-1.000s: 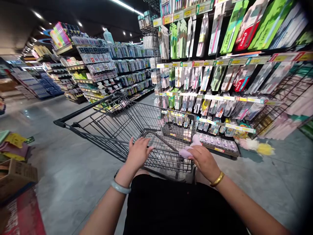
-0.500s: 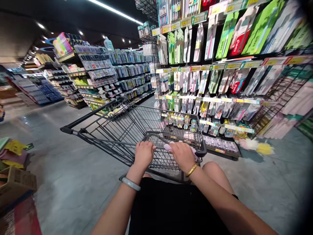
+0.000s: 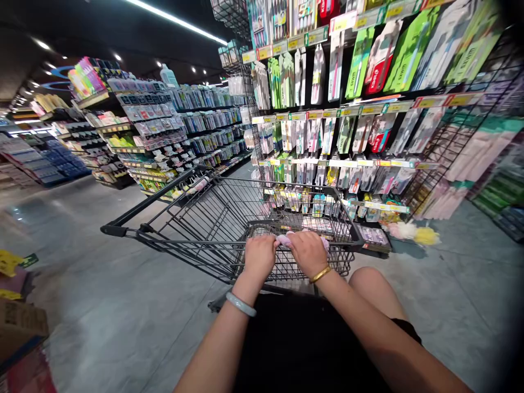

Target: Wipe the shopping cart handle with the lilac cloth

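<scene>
A dark wire shopping cart [image 3: 204, 218] stands sideways in front of me, its handle end to the left. My left hand [image 3: 261, 256], below a pale grey bangle, is closed over the near side rail. Just to its right, my right hand [image 3: 309, 253], with a gold bangle at the wrist, is closed over the same rail. A soft-looking pale pink thing [image 3: 283, 240] shows between the hands and past the right fingers. It lies under the right hand along the rail; its kind is unclear. Fingertips of both hands are partly hidden.
A rack of packaged toothbrushes [image 3: 319, 76] rises beyond the cart. Further shelves [image 3: 155, 120] line the left. A cardboard box [image 3: 22, 327] sits at lower left. Pink, white and yellow puffs [image 3: 426, 236] hang low beside the rack. Grey floor [image 3: 123, 305] surrounds the cart.
My left hand has slid right along the rail, closer to the right hand. The rack and shelves have shifted left in view; the cart's near right corner has moved slightly right.
</scene>
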Demonstrator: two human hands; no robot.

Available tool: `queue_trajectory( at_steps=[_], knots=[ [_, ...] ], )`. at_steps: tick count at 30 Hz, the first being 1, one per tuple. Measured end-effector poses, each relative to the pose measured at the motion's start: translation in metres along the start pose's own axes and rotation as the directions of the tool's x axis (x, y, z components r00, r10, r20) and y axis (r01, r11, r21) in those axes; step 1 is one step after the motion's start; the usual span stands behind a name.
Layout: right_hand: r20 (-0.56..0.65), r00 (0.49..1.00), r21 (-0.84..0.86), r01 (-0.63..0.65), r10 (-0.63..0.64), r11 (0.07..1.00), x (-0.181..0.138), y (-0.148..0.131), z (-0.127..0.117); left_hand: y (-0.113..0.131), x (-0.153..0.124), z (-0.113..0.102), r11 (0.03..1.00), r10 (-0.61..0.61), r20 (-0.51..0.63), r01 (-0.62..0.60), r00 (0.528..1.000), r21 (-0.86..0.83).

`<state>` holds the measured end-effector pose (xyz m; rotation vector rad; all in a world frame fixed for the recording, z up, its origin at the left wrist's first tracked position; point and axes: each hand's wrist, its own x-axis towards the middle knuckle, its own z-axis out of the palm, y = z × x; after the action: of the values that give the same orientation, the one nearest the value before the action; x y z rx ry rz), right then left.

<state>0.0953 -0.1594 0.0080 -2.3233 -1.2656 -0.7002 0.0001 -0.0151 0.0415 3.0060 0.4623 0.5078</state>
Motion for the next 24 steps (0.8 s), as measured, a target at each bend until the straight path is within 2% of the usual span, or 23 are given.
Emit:
queue_trajectory(
  at_steps=[3,5,7,9,12,15,19,24],
  knots=[
    [0.021,0.998,-0.012,0.054,-0.054,0.998,-0.015,0.036,-0.007,-0.032,-0.002,-0.014,0.999,-0.025,-0.069,0.023,0.997,-0.031],
    [-0.008,1.000,-0.032,-0.004,0.003,0.999,-0.026,0.061,-0.012,-0.058,-0.007,-0.023,0.995,-0.089,-0.125,0.093,0.988,0.023],
    [-0.042,0.996,-0.064,-0.076,0.073,0.995,-0.033,0.076,-0.016,-0.079,-0.013,-0.029,0.987,-0.121,-0.113,0.131,0.986,0.087],
    [-0.067,0.988,-0.099,-0.147,0.140,0.984,-0.033,0.079,-0.018,-0.091,-0.016,-0.031,0.983,-0.100,-0.076,0.110,0.992,0.144],
    [-0.083,0.976,-0.126,-0.210,0.201,0.969,-0.028,0.074,-0.017,-0.094,-0.016,-0.031,0.982,-0.056,-0.011,0.057,0.998,0.181],
    [-0.076,0.979,-0.127,-0.196,0.187,0.972,-0.026,0.074,-0.017,-0.093,-0.013,-0.028,0.981,-0.056,0.016,0.052,0.998,0.188],
    [-0.075,0.987,-0.137,-0.149,0.140,0.979,-0.028,0.082,-0.016,-0.092,-0.012,-0.022,0.975,-0.044,-0.047,0.054,0.998,0.216],
    [-0.065,0.984,-0.120,-0.175,0.168,0.977,-0.030,0.087,-0.014,-0.093,-0.013,-0.013,0.974,-0.022,-0.098,0.043,0.995,0.222]
  ],
)
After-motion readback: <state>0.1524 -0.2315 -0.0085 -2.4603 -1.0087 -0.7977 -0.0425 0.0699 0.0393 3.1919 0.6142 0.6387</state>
